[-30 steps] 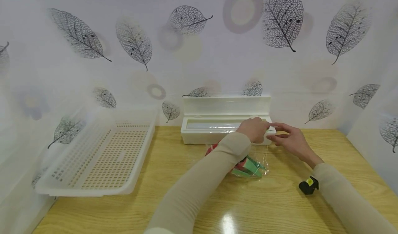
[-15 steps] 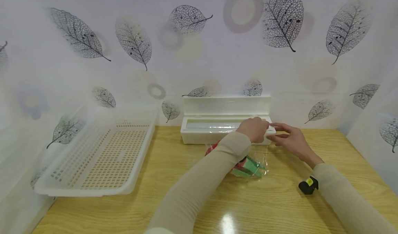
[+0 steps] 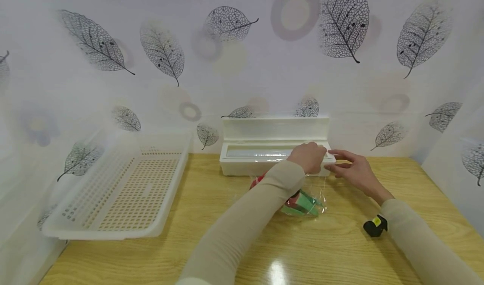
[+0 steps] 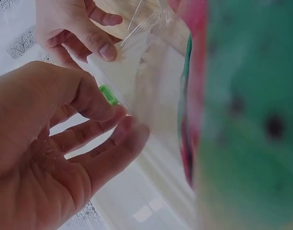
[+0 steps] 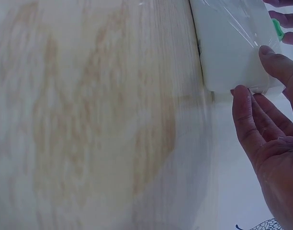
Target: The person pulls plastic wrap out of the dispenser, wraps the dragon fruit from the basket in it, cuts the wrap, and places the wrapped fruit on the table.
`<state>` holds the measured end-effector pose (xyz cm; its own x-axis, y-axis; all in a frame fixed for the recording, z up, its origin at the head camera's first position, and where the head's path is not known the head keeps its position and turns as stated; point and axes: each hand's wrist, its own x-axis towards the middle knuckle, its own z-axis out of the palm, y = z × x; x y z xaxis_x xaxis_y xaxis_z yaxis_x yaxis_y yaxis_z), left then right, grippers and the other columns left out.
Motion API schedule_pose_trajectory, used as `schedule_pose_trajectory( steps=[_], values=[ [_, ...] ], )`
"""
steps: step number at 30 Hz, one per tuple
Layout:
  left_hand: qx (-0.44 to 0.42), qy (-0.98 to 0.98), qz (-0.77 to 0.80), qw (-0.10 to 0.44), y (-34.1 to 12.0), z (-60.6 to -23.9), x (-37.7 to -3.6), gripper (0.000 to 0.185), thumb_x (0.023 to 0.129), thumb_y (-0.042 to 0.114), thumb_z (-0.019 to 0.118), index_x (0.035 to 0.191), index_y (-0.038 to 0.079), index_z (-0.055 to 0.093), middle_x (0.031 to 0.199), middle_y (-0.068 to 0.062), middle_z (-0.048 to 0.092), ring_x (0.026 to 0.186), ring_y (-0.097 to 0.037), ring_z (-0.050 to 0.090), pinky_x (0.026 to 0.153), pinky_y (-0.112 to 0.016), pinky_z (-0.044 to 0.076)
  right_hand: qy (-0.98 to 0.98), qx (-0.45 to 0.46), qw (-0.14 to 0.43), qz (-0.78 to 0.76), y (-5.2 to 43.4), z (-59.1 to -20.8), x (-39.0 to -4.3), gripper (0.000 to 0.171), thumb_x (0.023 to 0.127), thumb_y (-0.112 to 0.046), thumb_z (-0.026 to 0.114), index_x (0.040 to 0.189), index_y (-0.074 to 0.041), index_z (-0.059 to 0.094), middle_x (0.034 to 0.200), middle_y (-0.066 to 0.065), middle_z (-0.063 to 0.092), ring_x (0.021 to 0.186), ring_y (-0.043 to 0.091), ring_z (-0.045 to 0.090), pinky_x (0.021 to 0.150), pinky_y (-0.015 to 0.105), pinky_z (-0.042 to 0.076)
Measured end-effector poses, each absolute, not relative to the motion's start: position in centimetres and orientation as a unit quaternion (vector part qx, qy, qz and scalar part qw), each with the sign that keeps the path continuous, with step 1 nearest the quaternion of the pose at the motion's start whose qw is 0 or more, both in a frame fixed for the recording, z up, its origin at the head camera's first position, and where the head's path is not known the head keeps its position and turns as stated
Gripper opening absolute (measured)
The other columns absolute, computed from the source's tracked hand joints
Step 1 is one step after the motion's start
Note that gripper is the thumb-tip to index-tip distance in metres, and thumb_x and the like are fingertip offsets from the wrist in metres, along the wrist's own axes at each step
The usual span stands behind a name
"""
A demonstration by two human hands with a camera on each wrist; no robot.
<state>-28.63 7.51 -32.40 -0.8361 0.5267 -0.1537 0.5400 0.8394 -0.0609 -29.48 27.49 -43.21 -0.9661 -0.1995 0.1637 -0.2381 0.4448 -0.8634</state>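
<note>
A white cling film dispenser [image 3: 245, 167] stands against the back wall with its lid raised and a film roll inside. My left hand [image 3: 309, 157] is over its right part, fingers curled at a small green slide cutter [image 4: 108, 95], which it seems to pinch. My right hand [image 3: 355, 171] grips the dispenser's right end, its thumb on the front corner and fingertips at the end face. Clear film [image 5: 232, 14] drapes over the dispenser's front. Before it, partly hidden by the left forearm, lies a red and green watermelon-patterned thing [image 3: 304, 203] under clear plastic.
A white perforated plastic basket [image 3: 162, 209] sits at the left of the wooden table [image 3: 314, 255]. The black wrist camera [image 3: 375, 226] shows beside the right sleeve. A leaf-printed curtain [image 3: 242, 75] closes off the back and sides.
</note>
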Motion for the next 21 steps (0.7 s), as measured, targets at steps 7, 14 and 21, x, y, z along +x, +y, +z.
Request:
schedule_pose_trajectory(
  steps=[7, 14, 21],
  values=[
    [0.288, 0.952, -0.032, 0.093, 6.8, -32.1, -28.8, 0.032, 0.100, 0.025, 0.063, 0.131, 0.021, 0.061, 0.127, 0.002, 0.063, 0.111, -0.013, 0.063, 0.095, -0.026, 0.055, -0.848, 0.139, 0.012, 0.512, 27.6, -43.5, -29.6, 0.059, 0.095, -0.022, 0.074, 0.146, -0.003, 0.051, 0.134, 0.031, 0.059, 0.092, -0.010, 0.068, 0.075, 0.034, 0.064],
    [0.306, 0.943, -0.057, 0.115, 6.0, -31.4, -29.0, 0.046, 0.099, 0.023, 0.060, 0.145, 0.030, 0.055, 0.143, 0.005, 0.055, 0.127, -0.018, 0.054, 0.105, -0.031, 0.049, -0.871, 0.140, 0.005, 0.472, 28.1, -42.7, -29.3, 0.061, 0.095, -0.028, 0.074, 0.146, -0.005, 0.052, 0.139, 0.031, 0.057, 0.101, 0.004, 0.072, 0.079, 0.030, 0.063],
    [0.320, 0.933, -0.053, 0.156, 4.8, -31.1, -29.6, 0.056, 0.102, 0.023, 0.056, 0.155, 0.036, 0.043, 0.152, 0.003, 0.046, 0.138, -0.018, 0.049, 0.109, -0.035, 0.048, -0.906, 0.184, 0.067, 0.376, 28.6, -40.8, -29.4, 0.043, 0.096, -0.022, 0.072, 0.135, -0.006, 0.064, 0.135, 0.023, 0.065, 0.107, 0.025, 0.073, 0.077, 0.024, 0.061]
  ],
)
